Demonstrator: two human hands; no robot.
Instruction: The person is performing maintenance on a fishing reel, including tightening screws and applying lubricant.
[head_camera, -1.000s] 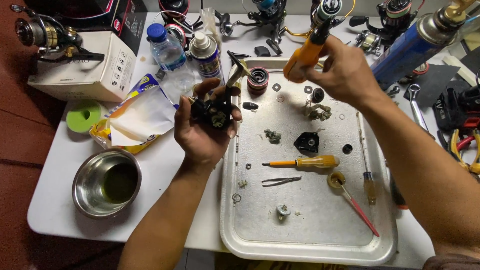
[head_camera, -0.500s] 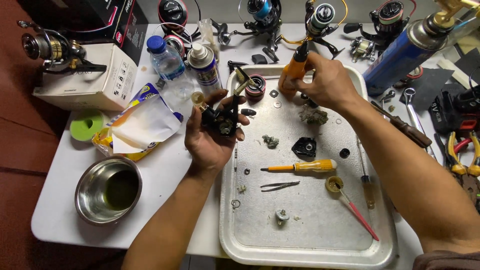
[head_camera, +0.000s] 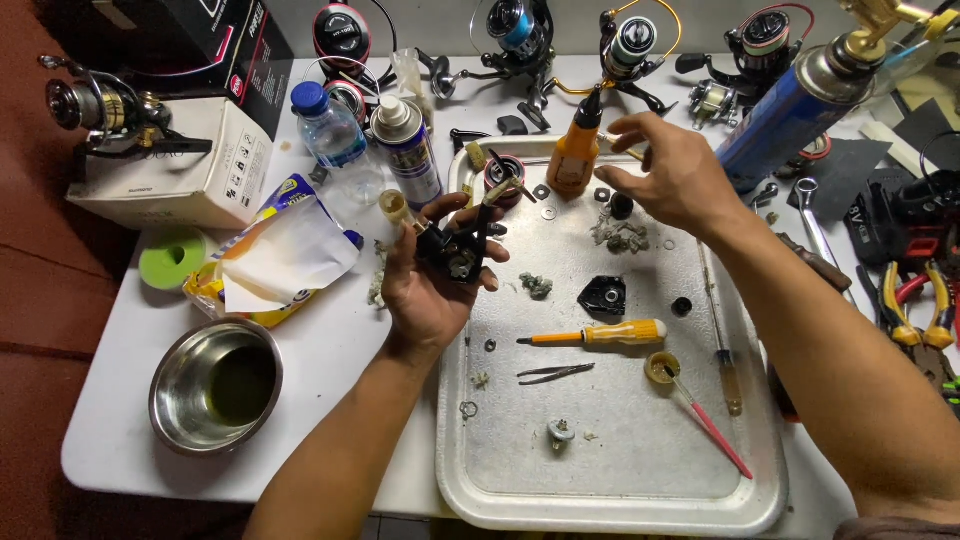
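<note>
Looking down, I see the white table (head_camera: 330, 370) first, and on it the big metal tray (head_camera: 620, 500) that takes up most of my workspace. Left of the tray sits a steel bowl (head_camera: 215, 385) with a dark liquid in it, and above that a torn-open yellow pack of white tissues (head_camera: 275, 260). A blue gas canister (head_camera: 790, 110) lies tilted at the far right corner. My left hand (head_camera: 430, 285) is palm up over the tray's left edge, fingers curled around a black fishing reel body (head_camera: 455, 250), its open gear side facing me. My right hand (head_camera: 670, 175) hovers over the tray's far end with fingers loosely spread, holding nothing, just beside an orange bottle with a black nozzle (head_camera: 575, 155) that stands upright there. On the tray floor lie a black side plate (head_camera: 605, 295), a yellow-handled screwdriver (head_camera: 600, 333), tweezers (head_camera: 555, 373) just below it, and a small brush with a pink handle (head_camera: 700, 410).
</note>
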